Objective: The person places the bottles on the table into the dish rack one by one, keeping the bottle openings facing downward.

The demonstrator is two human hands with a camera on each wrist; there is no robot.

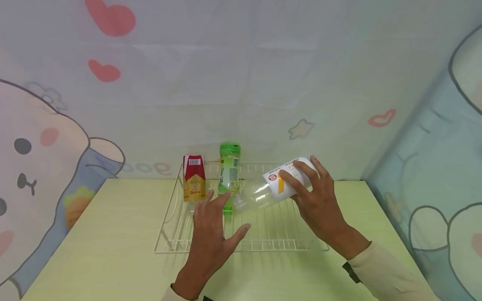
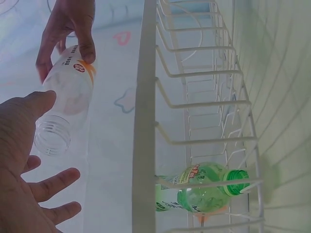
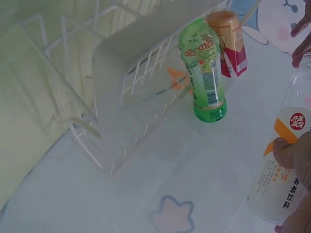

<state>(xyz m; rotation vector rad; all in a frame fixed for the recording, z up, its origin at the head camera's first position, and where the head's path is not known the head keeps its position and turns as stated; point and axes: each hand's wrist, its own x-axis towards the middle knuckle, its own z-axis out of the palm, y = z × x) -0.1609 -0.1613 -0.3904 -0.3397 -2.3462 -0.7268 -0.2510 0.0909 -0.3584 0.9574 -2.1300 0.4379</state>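
Note:
My right hand (image 1: 320, 200) grips a clear plastic bottle (image 1: 260, 192) by its white-and-orange label, near the base. The bottle is tilted above the wire rack, its neck pointing left toward my left hand (image 1: 211, 234). That left hand has its fingers spread and holds nothing; in the left wrist view its thumb is close beside the bottle's uncapped mouth (image 2: 52, 138). A green plastic bottle (image 1: 229, 167) stands in the rack, just beyond the left fingertips. To its left is a red-and-gold carton (image 1: 194, 179), also in the rack.
The white wire rack (image 1: 271, 245) sits on a pale yellow-green table (image 1: 124, 225), its front rail toward me. Behind and at both sides hang printed cloth walls (image 1: 241, 83) with hearts, stars and cartoon animals. The table's back edge meets the rear cloth.

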